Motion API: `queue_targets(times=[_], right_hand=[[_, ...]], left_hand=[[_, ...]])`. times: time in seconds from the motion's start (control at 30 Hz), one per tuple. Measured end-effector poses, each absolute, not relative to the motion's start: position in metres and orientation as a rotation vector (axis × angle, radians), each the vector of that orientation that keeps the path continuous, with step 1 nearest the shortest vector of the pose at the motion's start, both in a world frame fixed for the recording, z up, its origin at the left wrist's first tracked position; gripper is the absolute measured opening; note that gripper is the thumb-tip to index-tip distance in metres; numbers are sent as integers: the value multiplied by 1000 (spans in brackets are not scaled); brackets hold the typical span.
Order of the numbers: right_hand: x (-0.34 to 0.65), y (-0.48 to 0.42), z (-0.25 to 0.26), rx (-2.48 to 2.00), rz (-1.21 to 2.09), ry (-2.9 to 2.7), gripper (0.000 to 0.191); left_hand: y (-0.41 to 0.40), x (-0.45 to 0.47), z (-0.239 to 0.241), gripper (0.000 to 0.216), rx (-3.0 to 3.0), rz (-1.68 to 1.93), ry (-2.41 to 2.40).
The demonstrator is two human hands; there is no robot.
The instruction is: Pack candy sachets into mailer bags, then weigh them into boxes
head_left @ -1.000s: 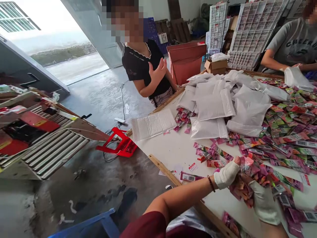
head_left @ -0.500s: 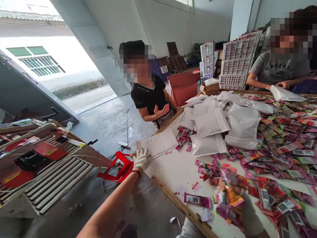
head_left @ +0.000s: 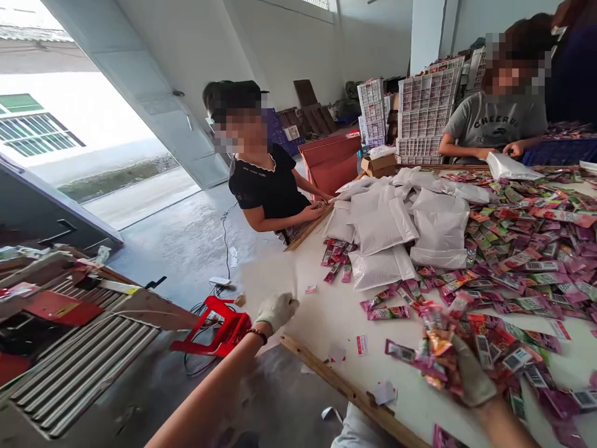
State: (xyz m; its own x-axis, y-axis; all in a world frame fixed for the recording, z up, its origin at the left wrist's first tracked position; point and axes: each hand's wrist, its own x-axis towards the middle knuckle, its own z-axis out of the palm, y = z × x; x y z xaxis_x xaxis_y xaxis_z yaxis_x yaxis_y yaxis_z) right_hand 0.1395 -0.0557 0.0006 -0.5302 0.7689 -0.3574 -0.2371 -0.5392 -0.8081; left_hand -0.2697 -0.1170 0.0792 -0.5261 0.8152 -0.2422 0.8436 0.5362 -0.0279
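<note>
My gloved right hand point(head_left: 469, 373) is closed on a bunch of pink and red snack sachets point(head_left: 431, 348), held just above the white table point(head_left: 336, 311) at the lower right. My gloved left hand point(head_left: 277, 309) reaches to the table's left corner with its fingers curled. A white bubble mailer point(head_left: 268, 274), smeared by motion, stretches up from that hand. Loose sachets point(head_left: 522, 261) cover the right half of the table. A pile of filled white mailers point(head_left: 396, 218) lies in the middle.
A person in a black top point(head_left: 268, 186) leans on the far edge. Another person in a grey shirt point(head_left: 494, 118) handles a white bag point(head_left: 508, 167). On the floor are a red stool point(head_left: 219, 330) and a roller conveyor point(head_left: 79, 367). White crates point(head_left: 424, 112) stand behind.
My left hand left the sachet bunch, reached to the bubble mailer at the table corner and pulled it nearer. My right hand keeps the sachets. The view swung left and up.
</note>
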Motion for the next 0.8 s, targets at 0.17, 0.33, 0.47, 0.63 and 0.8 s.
queue_targets(times=[0.17, 0.33, 0.47, 0.63, 0.8], right_hand=[[234, -37, 0, -1041, 1919, -721, 31], [252, -38, -3, -999, 1718, -582, 31], [241, -48, -2, -892, 1737, -593, 30], [237, -59, 6, -953, 1787, -588, 30], [221, -64, 20, -1119, 1673, -913, 30]], left_hand=[[-92, -181, 73, 30, 1705, 92, 2273], [-62, -50, 32, 39, 1860, 337, 1705], [-70, -3, 18, 33, 1965, 284, 1523], [-96, -2, 17, 37, 2096, 33, 1747], [-105, 5, 2, 24, 2067, -77, 1822]])
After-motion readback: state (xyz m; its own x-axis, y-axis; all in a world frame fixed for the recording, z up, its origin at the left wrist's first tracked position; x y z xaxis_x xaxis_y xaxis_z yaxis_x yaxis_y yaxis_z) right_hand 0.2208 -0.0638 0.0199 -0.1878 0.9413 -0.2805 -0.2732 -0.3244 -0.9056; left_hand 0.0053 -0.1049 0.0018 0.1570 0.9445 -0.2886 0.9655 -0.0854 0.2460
